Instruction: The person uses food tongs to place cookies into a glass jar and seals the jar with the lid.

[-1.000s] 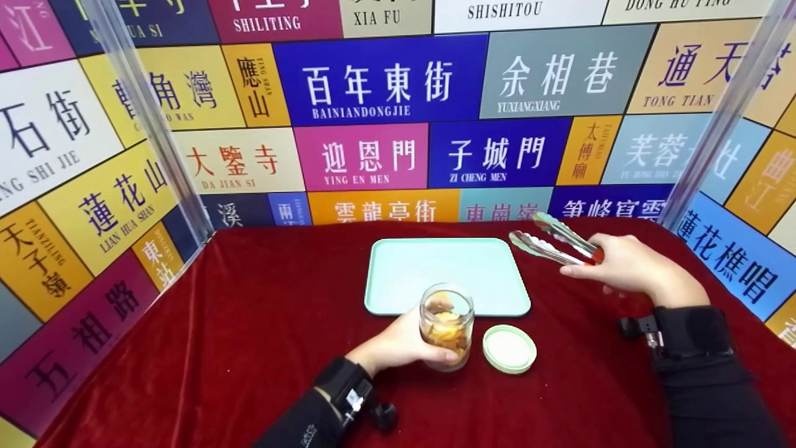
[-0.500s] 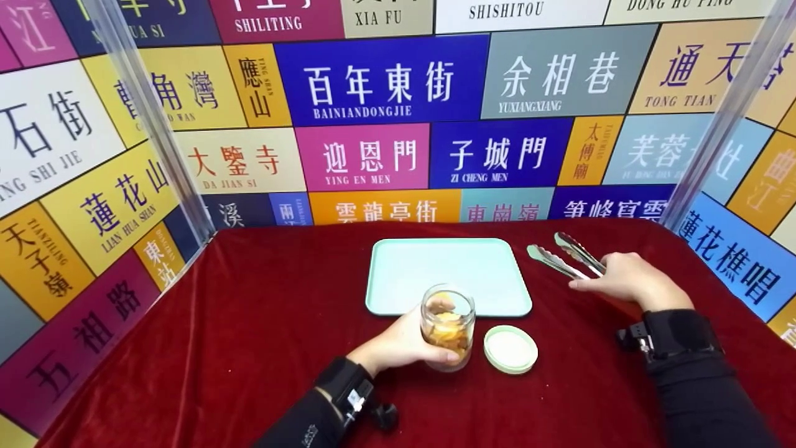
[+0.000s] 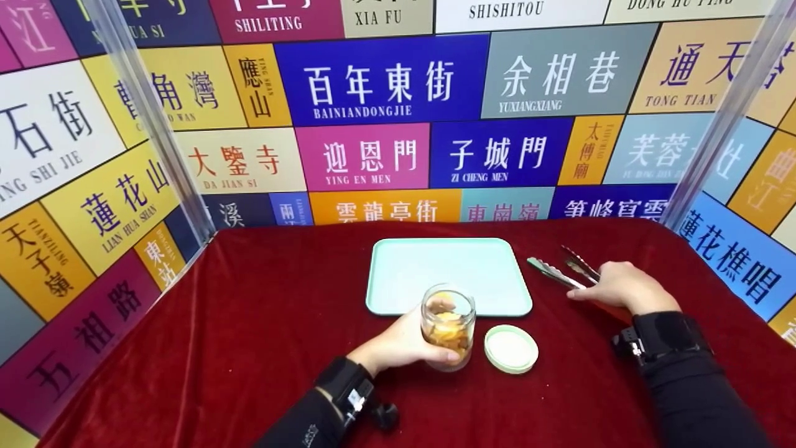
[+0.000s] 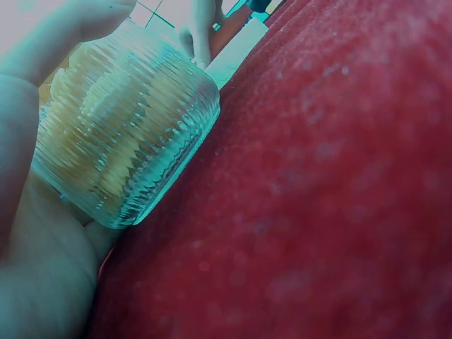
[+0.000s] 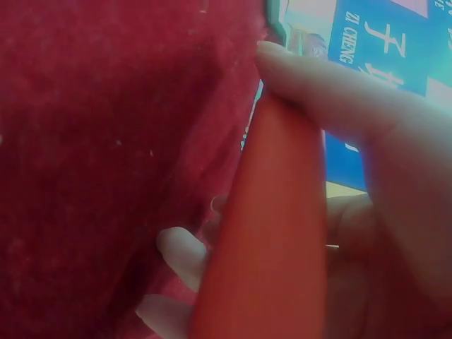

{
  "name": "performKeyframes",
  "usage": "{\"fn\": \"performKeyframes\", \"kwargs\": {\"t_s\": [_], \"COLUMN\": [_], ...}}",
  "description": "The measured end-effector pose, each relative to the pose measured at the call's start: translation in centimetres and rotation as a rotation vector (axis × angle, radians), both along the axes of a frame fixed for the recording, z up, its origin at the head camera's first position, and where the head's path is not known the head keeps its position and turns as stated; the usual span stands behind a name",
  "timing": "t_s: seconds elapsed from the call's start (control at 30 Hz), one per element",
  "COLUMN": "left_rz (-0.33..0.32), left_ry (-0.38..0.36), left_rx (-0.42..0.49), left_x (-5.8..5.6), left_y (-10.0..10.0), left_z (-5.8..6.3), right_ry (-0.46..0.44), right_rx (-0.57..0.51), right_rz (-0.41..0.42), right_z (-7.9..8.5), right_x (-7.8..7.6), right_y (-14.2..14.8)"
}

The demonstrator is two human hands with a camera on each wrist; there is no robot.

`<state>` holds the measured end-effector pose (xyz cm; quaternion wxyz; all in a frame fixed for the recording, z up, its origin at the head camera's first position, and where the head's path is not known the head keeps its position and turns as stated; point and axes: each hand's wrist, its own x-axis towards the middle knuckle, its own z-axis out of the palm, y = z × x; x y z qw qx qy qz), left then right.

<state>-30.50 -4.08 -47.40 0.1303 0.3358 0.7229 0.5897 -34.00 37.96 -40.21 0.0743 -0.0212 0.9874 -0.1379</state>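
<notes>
My left hand (image 3: 392, 343) grips a clear glass jar (image 3: 449, 336), its mouth uncovered, with yellow-brown pieces inside. Ribbed glass and the wavy-looking pieces (image 4: 120, 134) show close up in the left wrist view. At the right, my right hand (image 3: 631, 287) holds metal tongs (image 3: 559, 274) low over the cloth, their tips spread apart and pointing toward the back left. In the right wrist view the thumb lies along the red handle (image 5: 265, 226) and other fingers show beneath it. A pale green round lid (image 3: 511, 350) lies to the right of the jar.
Behind the jar lies a mint-green rectangular tray (image 3: 398, 292), partly overlapped by the jar in the head view. Dark red cloth (image 3: 249, 323) covers the table. Panels with printed characters rise behind, with clear posts (image 3: 715, 112) at the corners.
My right hand has come down and nearer with the tongs, whose tips have moved right, away from the tray. The left hand and jar have stayed in place.
</notes>
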Motion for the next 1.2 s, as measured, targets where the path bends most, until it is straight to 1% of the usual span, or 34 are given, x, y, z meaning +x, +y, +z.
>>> {"fn": "performKeyframes", "kwargs": {"t_s": [0.27, 0.67, 0.87, 1.07, 1.2], "left_rz": [0.001, 0.002, 0.005, 0.009, 0.008], "left_ry": [0.003, -0.003, 0.005, 0.002, -0.008], "left_rx": [-0.002, 0.0, -0.003, -0.003, 0.0], "left_x": [0.1, 0.0, 0.1, 0.1, 0.1], "left_y": [0.0, 0.0, 0.0, 0.0, 0.0], "left_z": [0.0, 0.0, 0.1, 0.1, 0.1], "right_ry": [-0.001, -0.013, -0.009, -0.022, -0.008], "right_rx": [0.02, 0.041, 0.047, 0.055, 0.055], "right_rz": [-0.026, -0.024, -0.031, -0.036, -0.048], "right_z": [-0.2, -0.2, -0.1, 0.1, 0.5], "right_x": [-0.1, 0.0, 0.1, 0.2, 0.4], "right_y": [-0.2, -0.8, -1.0, -1.2, -1.3]}}
